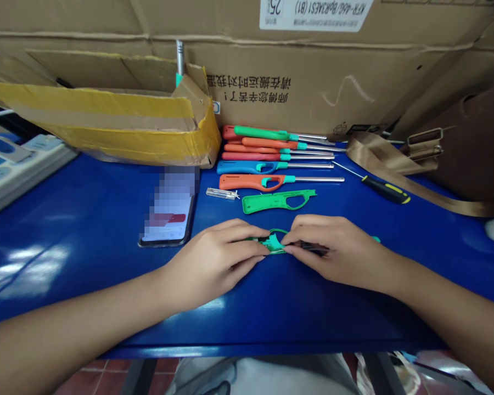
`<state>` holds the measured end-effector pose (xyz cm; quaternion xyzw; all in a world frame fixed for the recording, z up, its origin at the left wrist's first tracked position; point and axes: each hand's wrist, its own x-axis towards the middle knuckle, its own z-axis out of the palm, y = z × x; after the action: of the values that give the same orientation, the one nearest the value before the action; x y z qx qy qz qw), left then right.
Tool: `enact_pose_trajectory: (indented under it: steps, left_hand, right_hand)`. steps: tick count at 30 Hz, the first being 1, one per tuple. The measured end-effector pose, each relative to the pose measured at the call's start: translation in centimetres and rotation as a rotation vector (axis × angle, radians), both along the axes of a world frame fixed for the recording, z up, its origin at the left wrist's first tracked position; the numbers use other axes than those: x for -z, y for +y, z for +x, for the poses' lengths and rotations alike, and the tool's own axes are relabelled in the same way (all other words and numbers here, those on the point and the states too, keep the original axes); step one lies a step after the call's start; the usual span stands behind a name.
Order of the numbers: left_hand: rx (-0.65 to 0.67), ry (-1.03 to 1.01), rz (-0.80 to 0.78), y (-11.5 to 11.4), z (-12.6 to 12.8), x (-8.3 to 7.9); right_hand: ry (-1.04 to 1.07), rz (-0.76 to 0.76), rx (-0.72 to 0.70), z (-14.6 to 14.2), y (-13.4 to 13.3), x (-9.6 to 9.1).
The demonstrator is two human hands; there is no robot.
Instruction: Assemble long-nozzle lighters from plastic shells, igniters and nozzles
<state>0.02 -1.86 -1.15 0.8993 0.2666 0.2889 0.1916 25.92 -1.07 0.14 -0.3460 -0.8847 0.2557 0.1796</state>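
Note:
My left hand (220, 253) is closed on the left end of a green lighter casing half (278, 252), low over the blue table. Inside this half sits a turquoise trigger (275, 241), and my right hand (333, 246) pinches its right edge. The right fingers hide the casing's front end; a metal tube shows partly beneath them. Just beyond my hands lies the other green casing half (261, 203), with an open trigger loop. A small clear fuel tank (221, 193) with a metal valve rests to its left.
Several finished-looking long lighters (251, 181) lie stacked beyond the casing. A screwdriver (385, 189) and tan strap (379, 159) are at right. Left are a phone (185, 233), a yellow-taped box (148, 145) and a power strip (24, 170). A large carton (313, 66) stands behind.

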Motion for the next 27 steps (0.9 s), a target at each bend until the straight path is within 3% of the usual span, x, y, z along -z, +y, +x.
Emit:
enact_pose_trajectory:
  steps: [27]
  left_hand:
    - [-0.014, -0.010, -0.059, 0.04, 0.11, 0.17]
  right_hand:
    - [-0.057, 0.009, 0.011, 0.09, -0.01, 0.13]
